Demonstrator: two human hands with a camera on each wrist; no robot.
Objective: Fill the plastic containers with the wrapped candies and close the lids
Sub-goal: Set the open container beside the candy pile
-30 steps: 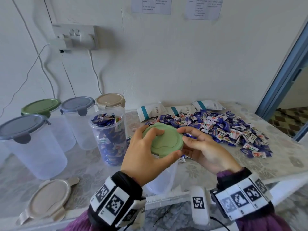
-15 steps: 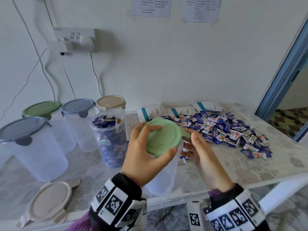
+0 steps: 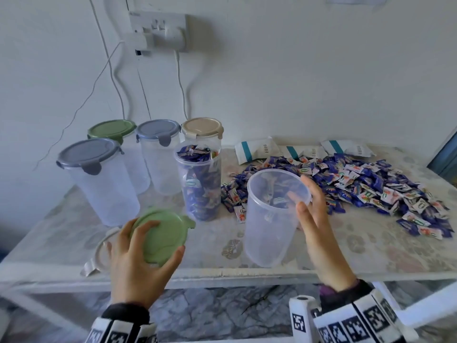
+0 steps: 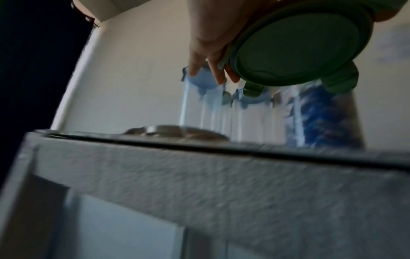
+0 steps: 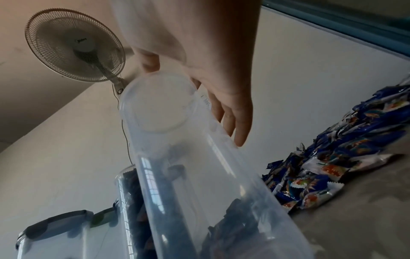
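Note:
My left hand [image 3: 133, 266] grips a green lid [image 3: 163, 233] by its edge, low over the table's front left. From below, the left wrist view shows the green lid [image 4: 297, 47] in my left hand [image 4: 206, 35]. An open, empty clear container [image 3: 269, 224] stands near the front edge. My right hand [image 3: 317, 229] lies against its right side near the rim, fingers straight, thumb in front. In the right wrist view the container [image 5: 199, 175] sits between the thumb and fingers of my right hand [image 5: 213, 52]. Blue wrapped candies [image 3: 358, 184] lie heaped to the right.
A lidless container full of candies [image 3: 201, 186] stands behind the green lid. A loose beige lid [image 3: 99, 253] lies under my left hand. Several lidded empty containers [image 3: 99, 179] line the back left. White packets [image 3: 257, 149] lie by the wall. The table's edge [image 3: 222, 276] is close.
The green lid has come off the clear container. My left hand has carried it down and to the left. My right hand has shifted from the lid's edge to the container's side.

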